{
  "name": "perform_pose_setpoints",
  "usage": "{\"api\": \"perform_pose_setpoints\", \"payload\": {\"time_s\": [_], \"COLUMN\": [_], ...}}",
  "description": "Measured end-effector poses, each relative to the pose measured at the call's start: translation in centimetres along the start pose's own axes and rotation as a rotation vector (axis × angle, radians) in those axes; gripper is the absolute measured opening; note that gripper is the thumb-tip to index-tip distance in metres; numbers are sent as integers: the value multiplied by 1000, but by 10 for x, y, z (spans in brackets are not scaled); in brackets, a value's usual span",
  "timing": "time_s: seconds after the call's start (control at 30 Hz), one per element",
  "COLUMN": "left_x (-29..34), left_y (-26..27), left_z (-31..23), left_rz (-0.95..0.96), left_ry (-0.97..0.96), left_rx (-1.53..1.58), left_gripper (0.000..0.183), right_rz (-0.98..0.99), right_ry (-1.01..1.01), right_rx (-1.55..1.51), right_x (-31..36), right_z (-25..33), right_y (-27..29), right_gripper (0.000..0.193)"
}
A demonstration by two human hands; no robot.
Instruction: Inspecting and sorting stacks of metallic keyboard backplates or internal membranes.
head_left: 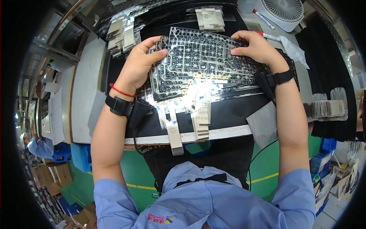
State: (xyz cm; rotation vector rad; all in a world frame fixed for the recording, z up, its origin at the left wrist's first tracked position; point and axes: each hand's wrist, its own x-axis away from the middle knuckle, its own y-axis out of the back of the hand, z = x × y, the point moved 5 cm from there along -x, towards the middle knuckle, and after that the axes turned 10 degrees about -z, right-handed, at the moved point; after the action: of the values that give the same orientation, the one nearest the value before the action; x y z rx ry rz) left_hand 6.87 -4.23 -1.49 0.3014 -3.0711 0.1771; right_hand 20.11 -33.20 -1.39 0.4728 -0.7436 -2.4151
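Note:
Above the black work mat point(232, 116), a fanned stack of thin keyboard membrane sheets point(202, 57) is between my two hands. Dark circuit patterns with silvery traces cover the sheets, and glare washes out their near edge. Flat connector tails point(175, 139) hang from that edge, some past the table's front. My left hand point(141, 63) is closed on the stack's left side, thumb on top, fingers partly hidden behind it. On the far right part, my right hand point(261, 47) grips the sheets, thumb pressed on the face and fingers curled over the back edge.
More membrane sheets with pale tails point(124, 34) lie at the back left, another bundle of tails point(210, 19) at the back. A white fan point(284, 13), a marker point(263, 19) and a white cloth point(293, 51) are at the right. A grey cloth point(263, 124) overhangs the front edge.

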Motion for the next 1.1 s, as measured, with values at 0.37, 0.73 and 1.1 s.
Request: {"api": "perform_pose_setpoints", "payload": {"time_s": [0.37,0.73,1.1], "left_x": [2,0,-3], "left_y": [1,4,15], "left_z": [-4,1,3], "left_rz": [115,95,119], "left_ry": [77,54,74], "left_rx": [181,114,176], "left_gripper": [44,38,37], "right_rz": [-12,-34,-63], "right_ry": [-22,-33,-45], "right_rx": [46,-90,53], "right_x": [0,-2,0], "right_z": [-3,-16,-14], "right_y": [6,14,17], "right_gripper": [31,39,64]}}
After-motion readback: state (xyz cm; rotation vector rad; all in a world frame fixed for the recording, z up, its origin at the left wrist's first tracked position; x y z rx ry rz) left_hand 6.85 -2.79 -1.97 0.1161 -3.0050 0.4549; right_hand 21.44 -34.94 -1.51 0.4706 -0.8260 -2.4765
